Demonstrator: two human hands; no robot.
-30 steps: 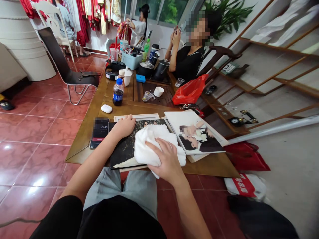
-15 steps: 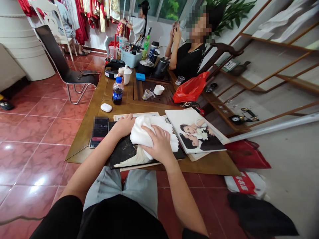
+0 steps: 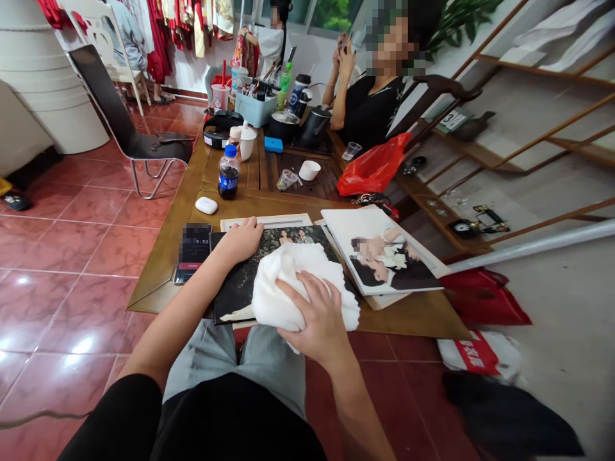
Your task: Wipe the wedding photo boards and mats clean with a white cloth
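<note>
A dark photo panel [image 3: 231, 280] lies on the wooden table right in front of me, showing a couple at its far side and a pale dress at its near left. My left hand [image 3: 244, 241] rests on the panel's far left part, fingers stretched flat. Under my right hand [image 3: 314, 314] a bunched white towel [image 3: 271, 282] covers the panel's near right part and hangs over its near edge. The fingers of that hand are spread and bent into the cloth. A white-backed wedding photo panel [image 3: 336, 234] lies to the right, on other frames.
A phone [image 3: 196, 253], an earbud case [image 3: 206, 205] and a cola bottle [image 3: 228, 173] stand left and behind. Farther back are a paper cup [image 3: 309, 170], a red plastic bag [image 3: 369, 169] and a blue basket [image 3: 254, 110]. A person in black [image 3: 368, 109] sits across, hands raised.
My right hand has pulled the towel toward me and slightly right, baring the couple at the panel's far side. My left hand has stayed at nearly the same place.
</note>
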